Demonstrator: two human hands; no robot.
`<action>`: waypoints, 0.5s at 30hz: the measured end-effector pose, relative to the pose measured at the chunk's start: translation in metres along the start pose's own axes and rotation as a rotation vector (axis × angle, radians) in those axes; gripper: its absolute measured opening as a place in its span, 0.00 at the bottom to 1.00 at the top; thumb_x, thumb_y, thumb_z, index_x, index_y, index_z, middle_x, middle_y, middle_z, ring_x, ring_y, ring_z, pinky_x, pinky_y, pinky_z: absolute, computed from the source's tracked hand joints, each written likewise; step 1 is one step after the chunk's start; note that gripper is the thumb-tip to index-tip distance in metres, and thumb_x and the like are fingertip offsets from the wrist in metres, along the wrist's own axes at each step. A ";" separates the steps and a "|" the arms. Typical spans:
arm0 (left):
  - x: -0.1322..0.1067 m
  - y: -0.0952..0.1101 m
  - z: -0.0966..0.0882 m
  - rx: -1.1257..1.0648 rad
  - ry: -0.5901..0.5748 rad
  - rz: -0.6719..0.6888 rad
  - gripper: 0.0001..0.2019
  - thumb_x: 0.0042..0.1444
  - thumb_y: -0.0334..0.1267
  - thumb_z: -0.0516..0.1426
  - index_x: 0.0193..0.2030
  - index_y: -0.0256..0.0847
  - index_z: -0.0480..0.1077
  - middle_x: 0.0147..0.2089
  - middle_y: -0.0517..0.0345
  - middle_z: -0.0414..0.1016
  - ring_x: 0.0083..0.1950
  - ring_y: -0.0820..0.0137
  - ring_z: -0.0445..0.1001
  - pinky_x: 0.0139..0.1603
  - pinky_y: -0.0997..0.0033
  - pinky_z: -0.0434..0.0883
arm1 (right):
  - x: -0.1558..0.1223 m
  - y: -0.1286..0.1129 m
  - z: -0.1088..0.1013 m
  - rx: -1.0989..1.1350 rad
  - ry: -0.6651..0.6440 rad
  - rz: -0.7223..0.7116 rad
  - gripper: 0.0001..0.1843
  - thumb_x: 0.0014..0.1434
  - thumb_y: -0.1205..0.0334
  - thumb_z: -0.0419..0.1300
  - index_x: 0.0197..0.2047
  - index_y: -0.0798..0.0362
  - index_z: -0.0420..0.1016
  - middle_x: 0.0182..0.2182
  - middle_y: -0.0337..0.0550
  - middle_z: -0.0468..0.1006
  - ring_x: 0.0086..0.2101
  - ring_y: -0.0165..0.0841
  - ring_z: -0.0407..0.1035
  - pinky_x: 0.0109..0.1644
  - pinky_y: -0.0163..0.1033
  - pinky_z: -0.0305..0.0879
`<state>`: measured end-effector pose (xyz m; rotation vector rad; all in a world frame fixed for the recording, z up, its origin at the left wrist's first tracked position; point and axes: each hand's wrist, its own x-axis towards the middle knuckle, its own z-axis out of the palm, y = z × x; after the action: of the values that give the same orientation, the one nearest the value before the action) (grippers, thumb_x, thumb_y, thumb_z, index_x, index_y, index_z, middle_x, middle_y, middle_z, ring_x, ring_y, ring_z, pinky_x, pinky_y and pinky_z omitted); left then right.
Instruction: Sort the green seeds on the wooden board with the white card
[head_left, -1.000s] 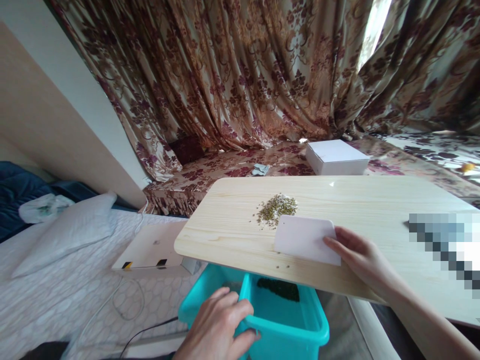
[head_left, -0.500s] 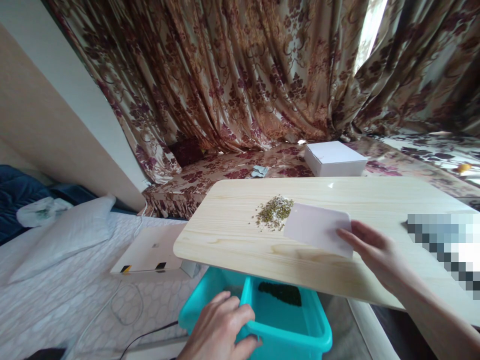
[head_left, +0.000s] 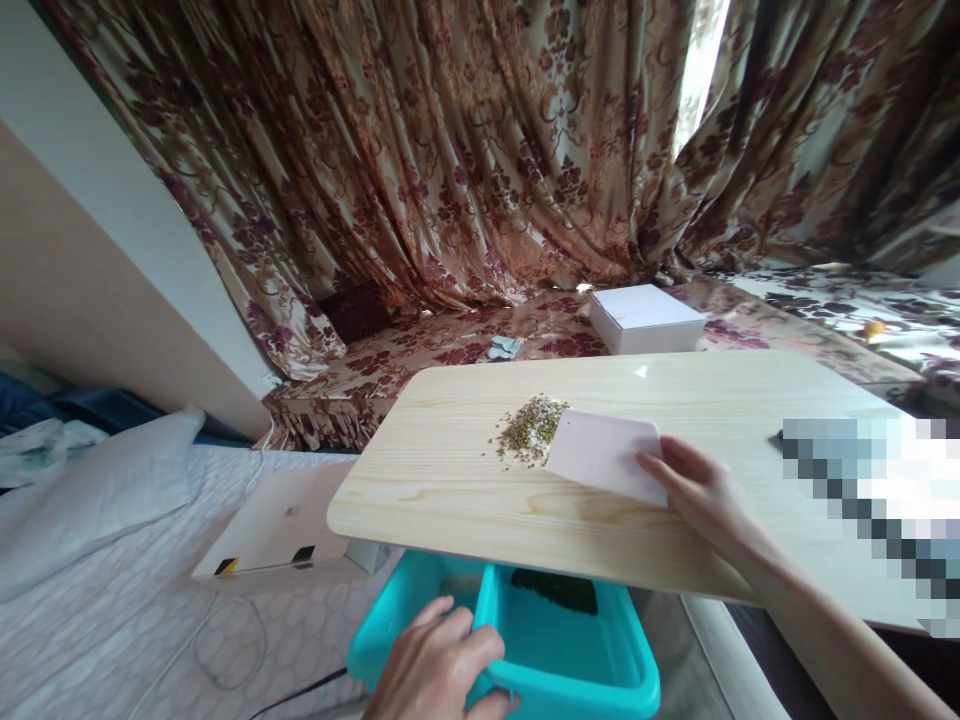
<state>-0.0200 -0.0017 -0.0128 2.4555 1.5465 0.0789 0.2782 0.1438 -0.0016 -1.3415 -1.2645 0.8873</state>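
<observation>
Pulled back from the tabletop's near edge over the past second, the white card now meets the right side of the grain pile, and the few stray grains by that edge are gone. Nearest, the left hand curls over the divider and near rim of the teal bin, apparently gripping it. Dark green grains already lie in the bin's right compartment; the left one holds a little paler material, partly hidden by the fingers. Beyond, the right hand pinches the card's right end between thumb and fingers. Sorting looks only partly done: the pile, green mixed with white, remains unseparated on the tabletop. Farther back sit a white box and a patterned curtain.
</observation>
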 end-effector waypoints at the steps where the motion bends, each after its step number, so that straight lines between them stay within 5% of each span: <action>1: -0.001 -0.002 0.001 -0.011 0.013 0.014 0.09 0.51 0.35 0.66 0.38 0.45 0.71 0.34 0.62 0.73 0.39 0.64 0.76 0.58 0.53 0.67 | 0.001 0.000 0.001 0.004 0.013 0.003 0.13 0.44 0.50 0.65 0.29 0.51 0.76 0.30 0.43 0.82 0.31 0.38 0.75 0.32 0.38 0.70; 11: 0.002 -0.001 -0.005 -0.013 -0.026 -0.014 0.09 0.52 0.33 0.64 0.38 0.46 0.70 0.36 0.63 0.73 0.42 0.65 0.75 0.58 0.57 0.66 | 0.004 -0.004 0.006 0.010 0.001 0.020 0.15 0.47 0.49 0.63 0.32 0.52 0.75 0.28 0.43 0.81 0.30 0.38 0.74 0.27 0.38 0.67; 15: 0.002 -0.001 -0.004 -0.017 -0.054 -0.004 0.08 0.53 0.36 0.65 0.39 0.46 0.71 0.36 0.62 0.73 0.43 0.64 0.75 0.59 0.57 0.66 | 0.012 -0.004 0.002 0.009 0.068 0.008 0.11 0.46 0.52 0.63 0.30 0.49 0.74 0.30 0.43 0.82 0.32 0.38 0.75 0.33 0.40 0.70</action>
<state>-0.0213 0.0009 -0.0093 2.4210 1.5229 0.0246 0.2772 0.1555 0.0033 -1.3593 -1.2024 0.8452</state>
